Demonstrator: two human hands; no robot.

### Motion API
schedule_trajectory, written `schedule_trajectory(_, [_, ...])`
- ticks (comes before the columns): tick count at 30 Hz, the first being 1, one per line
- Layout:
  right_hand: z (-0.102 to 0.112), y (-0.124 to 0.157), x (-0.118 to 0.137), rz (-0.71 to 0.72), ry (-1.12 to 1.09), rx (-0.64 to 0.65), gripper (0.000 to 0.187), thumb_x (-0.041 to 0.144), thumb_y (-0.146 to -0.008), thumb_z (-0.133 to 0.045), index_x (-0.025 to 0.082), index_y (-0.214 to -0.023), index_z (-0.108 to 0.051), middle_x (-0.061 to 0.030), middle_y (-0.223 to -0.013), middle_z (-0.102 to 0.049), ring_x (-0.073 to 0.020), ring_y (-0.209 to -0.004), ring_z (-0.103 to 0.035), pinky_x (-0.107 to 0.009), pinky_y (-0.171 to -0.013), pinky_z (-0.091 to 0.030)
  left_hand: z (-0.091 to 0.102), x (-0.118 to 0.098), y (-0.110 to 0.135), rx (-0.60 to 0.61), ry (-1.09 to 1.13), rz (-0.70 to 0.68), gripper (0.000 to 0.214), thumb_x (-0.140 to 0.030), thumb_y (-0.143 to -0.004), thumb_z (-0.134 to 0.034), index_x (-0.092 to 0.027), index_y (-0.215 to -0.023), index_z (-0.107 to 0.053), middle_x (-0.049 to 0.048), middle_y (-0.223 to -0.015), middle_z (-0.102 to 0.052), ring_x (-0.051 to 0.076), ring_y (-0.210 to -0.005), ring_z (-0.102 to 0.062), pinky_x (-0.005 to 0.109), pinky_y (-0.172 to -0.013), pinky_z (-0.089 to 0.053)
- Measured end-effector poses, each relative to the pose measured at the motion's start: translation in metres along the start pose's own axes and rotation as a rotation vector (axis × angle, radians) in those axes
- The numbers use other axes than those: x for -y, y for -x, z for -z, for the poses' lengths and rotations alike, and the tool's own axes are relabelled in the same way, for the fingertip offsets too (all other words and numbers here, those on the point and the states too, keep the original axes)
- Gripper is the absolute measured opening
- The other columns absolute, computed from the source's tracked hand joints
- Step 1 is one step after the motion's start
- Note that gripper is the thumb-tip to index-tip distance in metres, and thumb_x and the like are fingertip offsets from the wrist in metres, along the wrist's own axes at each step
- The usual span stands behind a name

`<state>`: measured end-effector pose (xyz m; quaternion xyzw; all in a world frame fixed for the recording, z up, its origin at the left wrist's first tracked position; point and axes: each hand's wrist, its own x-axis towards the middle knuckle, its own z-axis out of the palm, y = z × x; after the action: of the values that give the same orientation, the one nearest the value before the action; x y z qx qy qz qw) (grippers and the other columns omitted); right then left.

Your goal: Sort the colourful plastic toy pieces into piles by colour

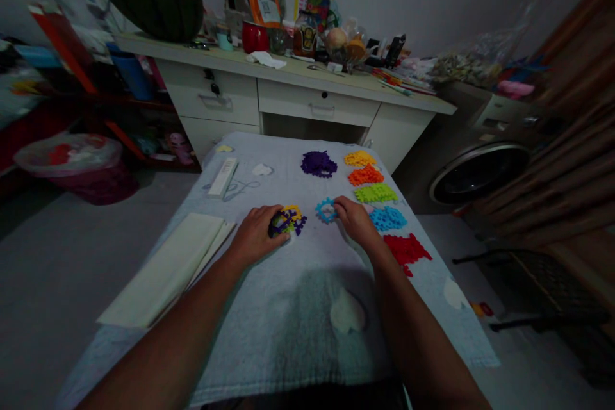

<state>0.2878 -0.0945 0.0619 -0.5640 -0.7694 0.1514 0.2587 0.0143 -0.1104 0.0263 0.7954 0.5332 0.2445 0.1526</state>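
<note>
My left hand is closed around a small built piece of purple, yellow and green interlocking plastic parts, just over the cloth. Between the thumb and fingers of my right hand is a light blue toothed plastic ring, apart from the built piece. Sorted piles of such parts lie along the right side: yellow, orange, green, blue and red. A purple pile sits farther back near the middle.
A light blue cloth covers the table. On its left lie a folded cream sheet and a white power strip with a cord. Behind stands a cluttered desk; at right are a washing machine and a dark stool.
</note>
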Motion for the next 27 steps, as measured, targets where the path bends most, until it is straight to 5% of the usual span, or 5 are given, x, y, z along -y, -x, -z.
schedule_trajectory(5, [0.05, 0.009, -0.045, -0.19, -0.036, -0.162, 0.025, 0.025, -0.087, -0.048, 0.019, -0.106, -0.064, -0.0061, -0.093, -0.069, -0.018, -0.082, -0.062, -0.029, -0.077, -0.045, -0.001, 0.001, -0.001, -0.006, 0.021, -0.024, 0.056, -0.045, -0.079, -0.064, -0.021, -0.129, -0.052, 0.0098, -0.122, -0.062, 0.029, -0.111, -0.054, 0.043, -0.098, -0.043])
schedule_trajectory(8, [0.077, 0.024, -0.075, -0.342, -0.098, -0.243, 0.032, 0.029, -0.084, -0.05, 0.018, -0.112, -0.06, -0.0015, -0.075, -0.064, -0.017, -0.07, -0.061, -0.027, -0.065, -0.045, -0.002, 0.002, -0.002, -0.011, 0.026, -0.017, 0.051, -0.045, -0.081, -0.061, -0.022, -0.126, -0.054, 0.0092, -0.12, -0.063, 0.028, -0.109, -0.055, 0.043, -0.097, -0.043])
schedule_trajectory(12, [0.098, 0.042, -0.104, -0.478, -0.181, -0.32, 0.028, 0.032, -0.077, -0.054, 0.016, -0.099, -0.062, -0.0013, -0.069, -0.063, -0.0172, -0.065, -0.061, -0.027, -0.061, -0.045, -0.003, 0.003, -0.004, -0.023, 0.021, -0.017, 0.048, -0.044, -0.082, -0.059, -0.022, -0.125, -0.055, 0.0082, -0.118, -0.064, 0.027, -0.107, -0.055, 0.042, -0.096, -0.043])
schedule_trajectory(19, [0.098, 0.053, -0.131, -0.67, -0.17, -0.463, 0.027, 0.028, -0.073, -0.054, 0.014, -0.092, -0.066, -0.0055, -0.074, -0.067, -0.0181, -0.066, -0.061, -0.028, -0.062, -0.046, -0.003, 0.001, -0.004, -0.031, 0.033, -0.005, 0.046, -0.042, -0.082, -0.059, -0.023, -0.124, -0.056, 0.0083, -0.117, -0.064, 0.028, -0.106, -0.055, 0.043, -0.096, -0.043])
schedule_trajectory(27, [0.085, 0.055, -0.14, -0.646, 0.302, -0.349, 0.022, 0.022, -0.08, -0.051, 0.016, -0.086, -0.071, -0.0125, -0.089, -0.072, -0.0223, -0.081, -0.064, -0.031, -0.073, -0.045, -0.002, 0.001, -0.006, -0.045, 0.032, -0.007, 0.048, -0.043, -0.08, -0.061, -0.022, -0.123, -0.056, 0.0084, -0.118, -0.064, 0.028, -0.108, -0.055, 0.043, -0.097, -0.043])
